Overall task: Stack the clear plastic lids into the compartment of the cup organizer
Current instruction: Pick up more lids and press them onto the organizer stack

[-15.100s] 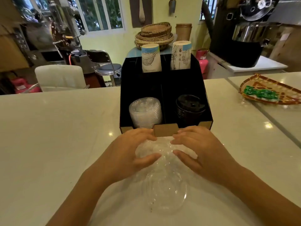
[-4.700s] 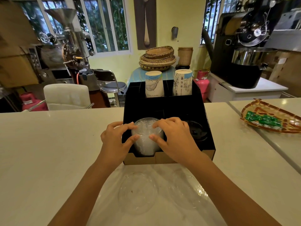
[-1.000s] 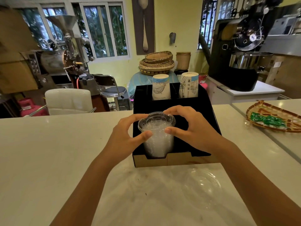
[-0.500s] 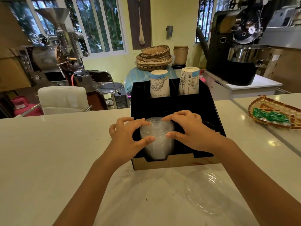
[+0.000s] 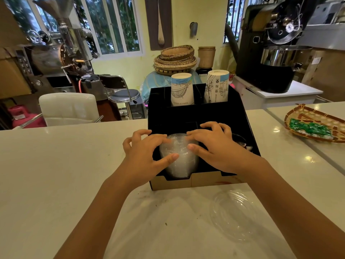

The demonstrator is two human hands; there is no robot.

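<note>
A black cup organizer [image 5: 240, 116] stands on the pale counter in front of me. A tall stack of clear plastic lids [image 5: 180, 161] sits in its front left compartment. My left hand [image 5: 145, 156] presses on the stack from the left, thumb on its front. My right hand [image 5: 214, 148] rests on the stack's top and right side, fingers spread. One more clear lid [image 5: 233, 214] lies flat on the counter at the near right, untouched. Black lids [image 5: 240, 141] fill the front right compartment, mostly hidden by my right hand.
Two stacks of paper cups [image 5: 182, 89] [image 5: 217, 86] stand upside down in the organizer's back compartments. A woven tray with green packets [image 5: 315, 124] lies on the counter at far right. Behind the counter are a white chair [image 5: 69, 108], a stool and roasting machines.
The stack of clear lids has gone from raised above the organizer down into the front left compartment. Both hands followed it down and now press on its top.
</note>
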